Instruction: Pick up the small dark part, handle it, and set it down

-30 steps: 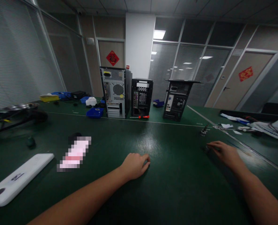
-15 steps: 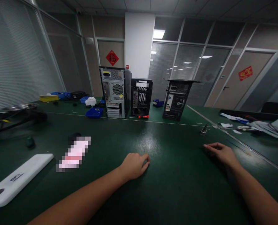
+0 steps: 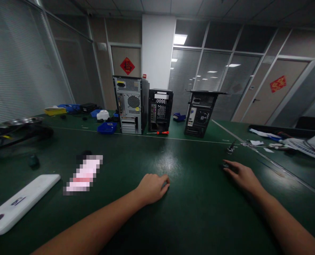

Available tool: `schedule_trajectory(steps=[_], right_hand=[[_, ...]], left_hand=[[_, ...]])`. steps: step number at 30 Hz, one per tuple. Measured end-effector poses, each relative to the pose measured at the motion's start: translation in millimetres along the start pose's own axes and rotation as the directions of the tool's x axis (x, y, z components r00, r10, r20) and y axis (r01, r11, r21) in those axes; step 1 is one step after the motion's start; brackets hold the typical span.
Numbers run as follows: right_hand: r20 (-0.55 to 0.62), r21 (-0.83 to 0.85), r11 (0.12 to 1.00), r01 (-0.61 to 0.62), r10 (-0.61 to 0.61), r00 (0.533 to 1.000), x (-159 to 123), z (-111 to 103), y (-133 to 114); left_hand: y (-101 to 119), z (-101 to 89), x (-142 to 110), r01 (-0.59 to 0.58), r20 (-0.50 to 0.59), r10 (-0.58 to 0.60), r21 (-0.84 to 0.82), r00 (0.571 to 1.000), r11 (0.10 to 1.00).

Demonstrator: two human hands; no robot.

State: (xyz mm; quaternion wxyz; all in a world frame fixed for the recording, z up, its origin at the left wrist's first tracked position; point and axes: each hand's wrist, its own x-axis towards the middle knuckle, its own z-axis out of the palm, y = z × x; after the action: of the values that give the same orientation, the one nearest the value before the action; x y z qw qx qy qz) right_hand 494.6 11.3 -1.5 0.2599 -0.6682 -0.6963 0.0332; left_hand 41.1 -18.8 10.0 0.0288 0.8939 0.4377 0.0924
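My left hand (image 3: 152, 188) rests on the green tabletop (image 3: 194, 212) near the middle, its fingers curled inward. A greyish patch shows between thumb and forefinger, too small to name. Farther right, my right hand (image 3: 244, 176) is low over the table, thumb and fingers pinching a small dark round piece (image 3: 225, 165) with a shiny spot. Just beyond that hand stands a small metal part (image 3: 230, 147) with a round base and a thin tip. It does not touch the fingers.
Three computer cases stand at the back: a grey one (image 3: 131, 106), a small black one (image 3: 160, 109) and a black one (image 3: 200, 113) at right. A red-handled screwdriver (image 3: 161, 132) lies before them. On the left are a white numbered slab (image 3: 24, 202) and a blue tray (image 3: 107, 128).
My right hand has moved left across the table, and the small dark piece has come along at its fingertips. My left hand stays in place.
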Motion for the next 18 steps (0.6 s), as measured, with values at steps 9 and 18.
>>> schedule_trajectory(steps=[9,18], right_hand=[[0.22,0.192,0.836,0.514,-0.547,0.807,-40,28,-180],[0.148,0.3,0.727,0.618,-0.675,0.723,-57,49,-214]], left_hand=[[9,-4.0,-3,-0.052,-0.009,0.052,-0.005,0.999,0.999],[13,-1.4,-6,-0.13,0.001,0.13,0.016,0.992,0.991]])
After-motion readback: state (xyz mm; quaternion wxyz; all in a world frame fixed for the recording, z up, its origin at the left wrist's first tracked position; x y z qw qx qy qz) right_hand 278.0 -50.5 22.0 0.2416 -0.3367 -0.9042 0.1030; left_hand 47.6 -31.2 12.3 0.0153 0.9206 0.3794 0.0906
